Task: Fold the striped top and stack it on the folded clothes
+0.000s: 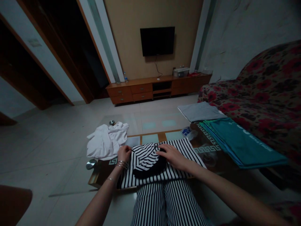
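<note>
A black-and-white striped shirt (pixel 181 146) lies spread across the glass coffee table in front of me. Part of it is folded over in the middle, with a dark black patch (pixel 150 169) along the lower edge of the fold. My left hand (pixel 124 154), with bangles at the wrist, pinches the cloth at the shirt's left edge. On the right of the fold rests my right hand (pixel 172 156), palm down, its fingers extended and apart on the fabric. Below the table edge are striped trousers (pixel 150 204) on my legs.
A crumpled white garment (pixel 103 142) lies at the table's left end. Teal clothes (pixel 249 141) and a grey folded garment (pixel 199 111) are stacked on the right, beside a floral sofa (pixel 258 84). A clear plastic bag (pixel 190 133) sits behind the shirt. The TV cabinet (pixel 141 89) stands farther back.
</note>
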